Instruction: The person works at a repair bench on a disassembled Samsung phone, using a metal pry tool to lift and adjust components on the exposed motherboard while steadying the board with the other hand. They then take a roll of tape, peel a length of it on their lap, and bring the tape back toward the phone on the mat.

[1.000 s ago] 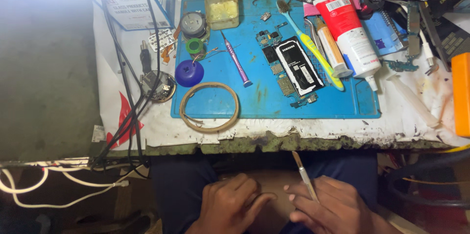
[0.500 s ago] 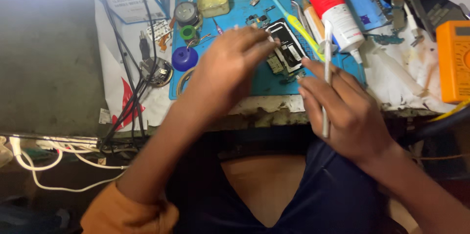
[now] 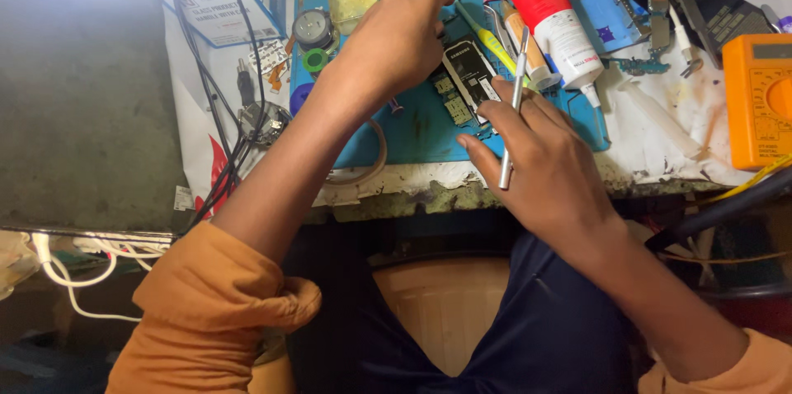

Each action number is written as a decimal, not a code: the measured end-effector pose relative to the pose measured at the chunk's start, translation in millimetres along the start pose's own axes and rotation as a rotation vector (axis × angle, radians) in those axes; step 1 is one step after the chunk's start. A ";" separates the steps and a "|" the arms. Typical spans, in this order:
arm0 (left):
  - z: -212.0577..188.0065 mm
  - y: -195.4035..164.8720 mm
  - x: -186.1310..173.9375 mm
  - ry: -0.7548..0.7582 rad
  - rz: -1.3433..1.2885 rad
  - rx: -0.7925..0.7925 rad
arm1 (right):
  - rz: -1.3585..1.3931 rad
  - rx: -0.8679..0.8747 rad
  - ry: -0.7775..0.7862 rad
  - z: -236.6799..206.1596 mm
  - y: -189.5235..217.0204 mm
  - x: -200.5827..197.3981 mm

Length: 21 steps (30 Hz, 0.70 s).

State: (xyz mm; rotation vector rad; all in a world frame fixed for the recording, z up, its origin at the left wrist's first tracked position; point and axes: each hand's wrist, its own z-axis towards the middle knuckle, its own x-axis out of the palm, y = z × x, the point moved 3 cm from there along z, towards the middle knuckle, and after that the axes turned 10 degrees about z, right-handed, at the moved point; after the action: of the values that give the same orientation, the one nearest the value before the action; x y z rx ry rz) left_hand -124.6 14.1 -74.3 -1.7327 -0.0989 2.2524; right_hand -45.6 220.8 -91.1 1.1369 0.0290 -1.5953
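Since half a second ago your left hand [image 3: 396, 35] has pushed further across the blue mat [image 3: 429, 126], and its fingers now pinch at something small just beyond the phone board [image 3: 472, 72] (what they grip is hidden behind the knuckles, so I cannot tell whether they have it). Your right hand [image 3: 549, 167] has dropped back toward the near side of the board, fingers clenched round the thin metal tool [image 3: 511, 105], whose tip stands up just beside the board's right edge.

Watch that tip: it rises close to the yellow-green tool [image 3: 487, 35] and the red-and-white tube [image 3: 549, 14], which lie right of the board, so a careless swing could roll them onto the board. Your left forearm lies over the tan ring [image 3: 367, 167] left of the board, near the little purple cap [image 3: 299, 97]; a dragged sleeve could sweep either off.

Room is tight. Right of the board everything is crowded up to the orange meter [image 3: 759, 101]. The only bare mat lies nearer you than the board, and just past it the table [image 3: 412, 192] ends in a ragged edge.
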 end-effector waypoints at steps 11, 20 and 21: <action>36.0 23.1 0.6 -0.111 -0.135 0.011 | -0.094 0.047 -0.113 12.4 11.1 15.4; 29.4 23.5 -12.5 0.152 -0.291 -0.268 | -0.268 0.046 -0.038 29.5 21.2 23.1; 29.4 24.9 -13.0 0.167 -0.299 -0.279 | -0.267 0.052 -0.030 31.1 22.7 22.3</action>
State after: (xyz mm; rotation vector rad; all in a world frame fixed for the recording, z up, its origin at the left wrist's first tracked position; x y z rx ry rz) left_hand -154.5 -9.5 -59.9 -1.8884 -0.6192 1.9421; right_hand -46.2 178.4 -77.5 1.1863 0.1248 -1.8580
